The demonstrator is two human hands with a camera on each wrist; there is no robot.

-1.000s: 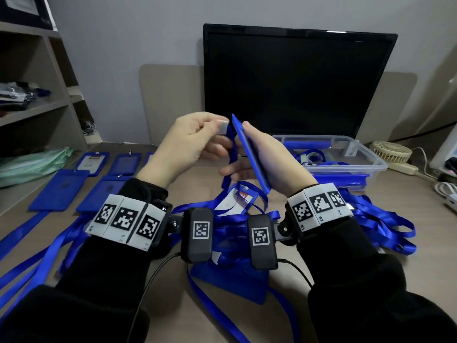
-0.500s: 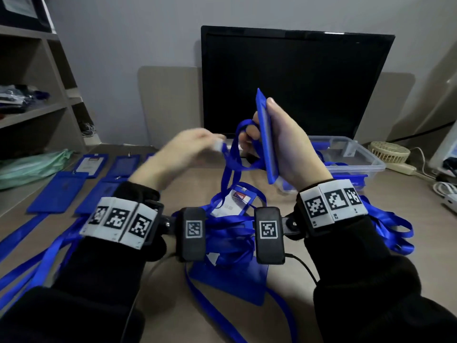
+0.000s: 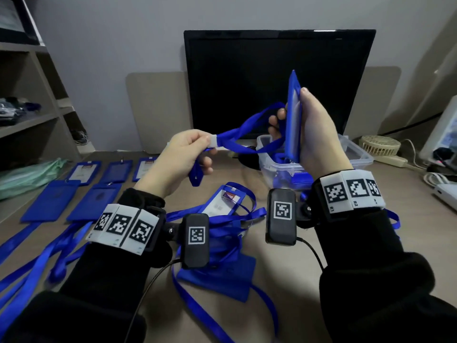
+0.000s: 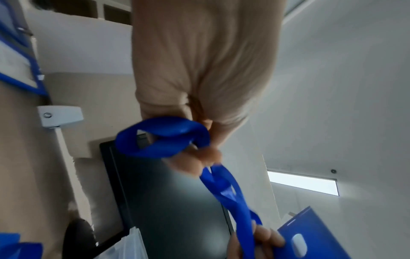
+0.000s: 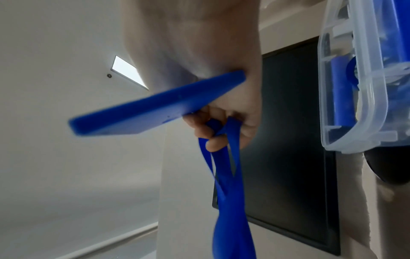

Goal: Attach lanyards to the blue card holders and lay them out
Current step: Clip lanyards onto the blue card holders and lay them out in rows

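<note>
My right hand grips a blue card holder upright and edge-on in front of the monitor; the right wrist view shows the same card holder against my palm. A blue lanyard runs taut from that hand's fingers to my left hand, which pinches it at its white clasp. A short loop of the lanyard hangs below my left fingers. The strap passes between my right fingers. Several finished holders lie in rows at the left.
A black monitor stands behind my hands. A clear plastic box with more blue parts sits under my right hand. More holders and loose lanyards lie between my wrists. Shelves stand left, a small fan right.
My right hand has lifted the card holder up and to the right. My left hand has pulled the clasp end left, drawing the lanyard taut between the hands.
</note>
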